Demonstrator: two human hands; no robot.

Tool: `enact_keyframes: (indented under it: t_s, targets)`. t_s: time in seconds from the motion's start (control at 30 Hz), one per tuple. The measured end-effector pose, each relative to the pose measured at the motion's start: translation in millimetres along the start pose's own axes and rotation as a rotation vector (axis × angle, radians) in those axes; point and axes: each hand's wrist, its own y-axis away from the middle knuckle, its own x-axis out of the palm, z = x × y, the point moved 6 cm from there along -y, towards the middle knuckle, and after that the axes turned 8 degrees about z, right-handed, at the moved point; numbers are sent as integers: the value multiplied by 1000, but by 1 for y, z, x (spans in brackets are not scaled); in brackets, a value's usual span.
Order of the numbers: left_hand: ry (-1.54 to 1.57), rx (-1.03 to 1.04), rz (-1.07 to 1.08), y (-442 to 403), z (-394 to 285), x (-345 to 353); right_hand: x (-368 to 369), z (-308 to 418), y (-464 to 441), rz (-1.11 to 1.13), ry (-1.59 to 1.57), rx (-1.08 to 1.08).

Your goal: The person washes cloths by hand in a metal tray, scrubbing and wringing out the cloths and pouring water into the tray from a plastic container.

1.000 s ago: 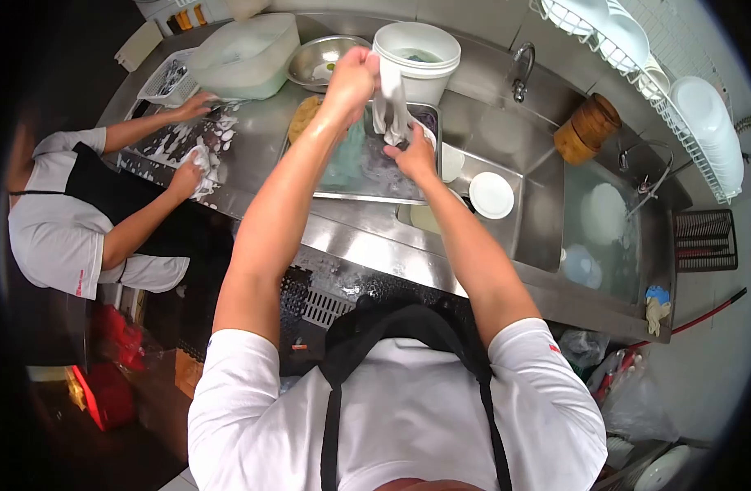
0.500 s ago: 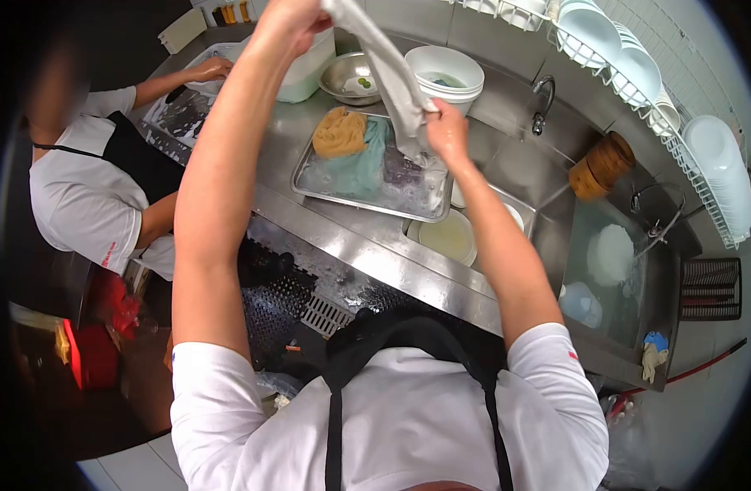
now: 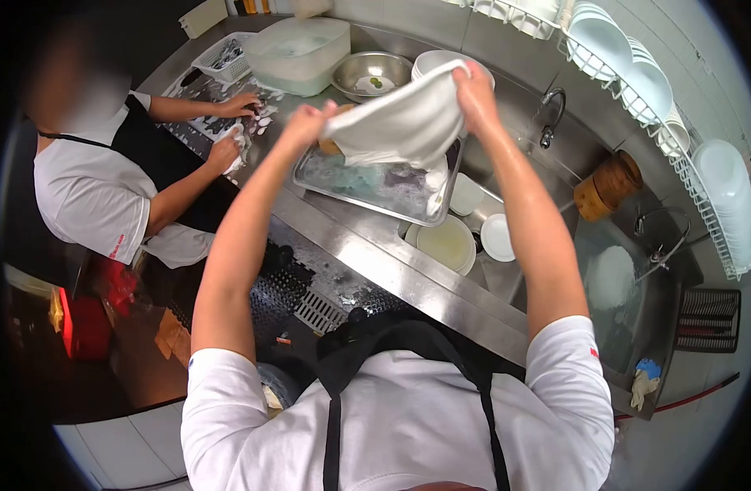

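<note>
Lifted into a wide sheet after hanging long and slanted half a second ago, the white cloth (image 3: 400, 123) spans the air over a metal tray (image 3: 360, 204). Left fingers (image 3: 324, 113) pinch its near end; right fingers (image 3: 465, 77) pinch its upper corner. Beneath them, the tray sits on the wet steel counter (image 3: 347, 229). Just past the right fingers stands a white bucket (image 3: 441, 57); beyond and between both sets of fingers, a metal bowl (image 3: 374, 62). Off to the right fingers' right come a tap (image 3: 549, 119), a wooden bucket (image 3: 608, 186) and a wire rack (image 3: 613, 80) of white dishes. Left of the left fingers, a co-worker (image 3: 97, 192) reaches over suds (image 3: 265, 119).
</note>
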Motion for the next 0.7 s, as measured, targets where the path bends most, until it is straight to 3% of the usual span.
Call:
enact_keyframes:
  t_s: [0.07, 0.13, 0.2, 0.23, 0.33, 0.4, 0.43, 0.5, 0.63, 0.7]
  targets:
    - [-279, 155, 84, 10, 25, 32, 16, -52, 3, 74, 196, 107]
    - [-584, 139, 301, 34, 26, 54, 35, -100, 16, 204, 195, 267]
    - [-858, 92, 246, 38, 39, 72, 49, -118, 39, 255, -13, 439]
    - [-992, 67, 211, 38, 42, 79, 55, -130, 44, 287, 44, 371]
    - [-1002, 218, 258, 49, 28, 103, 74, -143, 69, 417, 728, 50]
    - [-643, 473, 391, 37, 46, 133, 90, -148, 86, 547, 936, 4]
    - [-657, 492, 466, 38, 47, 143, 95, -154, 93, 614, 1042, -18]
    - [-682, 534, 607, 37, 47, 161, 100, -162, 99, 641, 1059, -89]
    - [-705, 539, 556, 35, 59, 168, 101, -171, 94, 677, 999, -125]
    - [-681, 518, 649, 33, 59, 173, 102, -171, 95, 677, 1010, -121]
